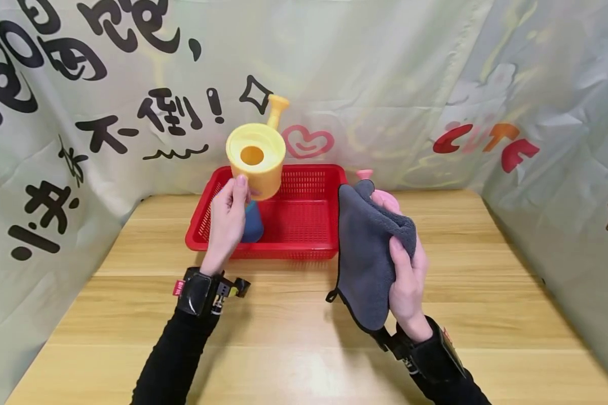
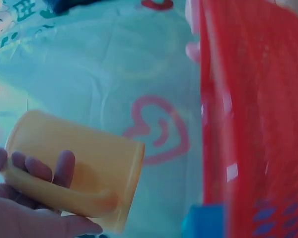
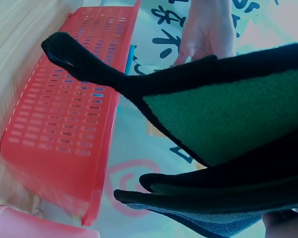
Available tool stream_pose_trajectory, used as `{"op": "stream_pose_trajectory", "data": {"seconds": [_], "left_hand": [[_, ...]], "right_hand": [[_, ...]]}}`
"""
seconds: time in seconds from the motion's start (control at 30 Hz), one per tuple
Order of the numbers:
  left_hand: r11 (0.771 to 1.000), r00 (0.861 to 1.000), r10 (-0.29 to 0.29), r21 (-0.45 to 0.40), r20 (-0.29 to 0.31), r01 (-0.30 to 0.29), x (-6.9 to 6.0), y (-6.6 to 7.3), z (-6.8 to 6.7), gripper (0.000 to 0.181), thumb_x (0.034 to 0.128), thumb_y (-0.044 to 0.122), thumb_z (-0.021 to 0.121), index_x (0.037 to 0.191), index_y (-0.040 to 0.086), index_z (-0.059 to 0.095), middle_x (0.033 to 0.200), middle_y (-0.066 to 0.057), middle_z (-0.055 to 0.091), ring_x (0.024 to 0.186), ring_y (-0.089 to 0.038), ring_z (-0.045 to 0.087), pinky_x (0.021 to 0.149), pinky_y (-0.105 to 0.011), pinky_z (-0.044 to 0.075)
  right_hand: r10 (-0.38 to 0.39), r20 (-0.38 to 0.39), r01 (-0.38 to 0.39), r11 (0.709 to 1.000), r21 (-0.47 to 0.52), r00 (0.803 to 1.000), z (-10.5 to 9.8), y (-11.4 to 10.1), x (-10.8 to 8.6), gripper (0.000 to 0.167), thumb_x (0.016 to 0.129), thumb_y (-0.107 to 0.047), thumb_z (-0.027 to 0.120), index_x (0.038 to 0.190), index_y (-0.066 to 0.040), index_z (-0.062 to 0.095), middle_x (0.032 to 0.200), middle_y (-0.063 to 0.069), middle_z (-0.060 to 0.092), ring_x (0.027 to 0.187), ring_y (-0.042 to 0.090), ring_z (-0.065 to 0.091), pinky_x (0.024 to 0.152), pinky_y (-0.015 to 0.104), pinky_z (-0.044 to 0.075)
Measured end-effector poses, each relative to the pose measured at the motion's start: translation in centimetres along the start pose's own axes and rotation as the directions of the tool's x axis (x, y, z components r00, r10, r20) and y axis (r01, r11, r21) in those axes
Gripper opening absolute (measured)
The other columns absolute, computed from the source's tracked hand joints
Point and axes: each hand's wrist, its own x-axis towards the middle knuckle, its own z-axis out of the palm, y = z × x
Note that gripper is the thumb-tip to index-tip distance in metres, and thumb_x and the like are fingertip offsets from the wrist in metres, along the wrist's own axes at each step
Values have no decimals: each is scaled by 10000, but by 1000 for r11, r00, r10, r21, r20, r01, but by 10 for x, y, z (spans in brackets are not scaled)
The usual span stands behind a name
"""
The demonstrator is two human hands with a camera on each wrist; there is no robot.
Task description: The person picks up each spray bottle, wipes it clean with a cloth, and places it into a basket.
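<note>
My left hand (image 1: 226, 219) holds a yellow toy watering can (image 1: 267, 183) in the air above the red basket's left half. In the left wrist view its fingers curl round the handle (image 2: 59, 193) of the can. The can's top opening faces me and the spout points up and away. On the right, my right hand (image 1: 407, 281) grips a dark grey cloth (image 1: 363, 247), folded over and hanging down, with a small black loop (image 3: 64, 54) at one corner. The can and the cloth are apart.
A red plastic basket (image 1: 289, 251) with slotted walls stands at the table's back. Inside it, at the left, is a blue container (image 1: 253, 225), partly hidden by my left hand. A pink object (image 1: 387, 200) stands behind the cloth, mostly covered. A printed curtain (image 1: 385, 67) closes off the back.
</note>
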Motion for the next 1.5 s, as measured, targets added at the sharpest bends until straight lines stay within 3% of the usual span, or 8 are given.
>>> {"op": "stream_pose_trajectory", "data": {"seconds": [0.3, 0.43, 0.57, 0.67, 0.83, 1.07, 1.23, 1.5], "left_hand": [[924, 975, 62, 357, 212, -136, 48, 3, -32, 338, 1091, 253, 424, 1099, -34, 603, 1018, -211, 592, 1000, -342, 518, 894, -402, 386], [911, 938, 10, 383, 347, -151, 65, -4, -38, 335, 1091, 246, 418, 1149, -31, 597, 1083, -230, 612, 1060, -363, 534, 957, -447, 416], [948, 891, -79, 309, 447, -71, 77, -14, -34, 358, 1097, 252, 400, 1152, -50, 583, 1099, -233, 599, 1006, -315, 561, 911, -342, 483], [964, 883, -174, 260, 436, 61, 85, -19, -29, 466, 1095, 365, 383, 1182, -35, 605, 1059, -204, 608, 914, -248, 570, 833, -293, 497], [918, 889, -329, 328, 318, 222, 95, -23, -19, 630, 888, 726, 562, 847, 99, 608, 731, -26, 577, 763, -229, 542, 690, -311, 421], [877, 859, -350, 454, 374, 159, 111, -31, -4, 425, 914, 472, 622, 735, 99, 523, 651, -5, 554, 747, -258, 578, 638, -285, 422], [772, 771, -335, 627, 542, -106, 120, -36, 6, 354, 955, 378, 535, 918, 29, 579, 926, -149, 567, 918, -309, 558, 727, -340, 451], [424, 655, -494, 816, 572, -392, 122, -23, 17, 505, 1003, 341, 538, 1427, 68, 529, 1383, -243, 400, 1316, -423, 323, 1114, -587, 365]], "right_hand": [[39, -53, -32, 991, 131, 998, -18, -3, 7, 414, 1045, -23, 346, 1429, 55, 481, 1449, 115, 589, 1404, 214, 520, 1185, 280, 372], [32, -109, -17, 990, 142, 993, -31, -4, 12, 398, 1044, -40, 383, 1411, 63, 496, 1432, 138, 599, 1393, 233, 526, 1170, 273, 383], [26, -161, -4, 991, 132, 987, -41, -6, 16, 395, 1040, -53, 407, 1403, 69, 502, 1420, 152, 606, 1383, 247, 533, 1159, 272, 390], [29, -198, -4, 992, 126, 980, -46, -8, 18, 394, 1040, -69, 423, 1400, 67, 506, 1416, 155, 608, 1381, 253, 530, 1155, 270, 392], [37, -254, -6, 993, 121, 966, -51, -11, 20, 392, 1030, -88, 454, 1385, 61, 524, 1402, 158, 618, 1374, 250, 537, 1152, 269, 388], [38, -266, -8, 993, 116, 963, -54, -13, 21, 394, 1030, -93, 453, 1387, 61, 522, 1410, 163, 609, 1384, 253, 525, 1158, 267, 382], [25, -277, 8, 993, 115, 960, -56, -12, 23, 394, 1028, -88, 443, 1384, 60, 524, 1400, 161, 616, 1370, 257, 537, 1149, 271, 393], [29, -292, 11, 991, 134, 956, -58, -13, 24, 401, 1027, -91, 447, 1391, 64, 512, 1401, 168, 613, 1365, 255, 543, 1148, 270, 397]]}}
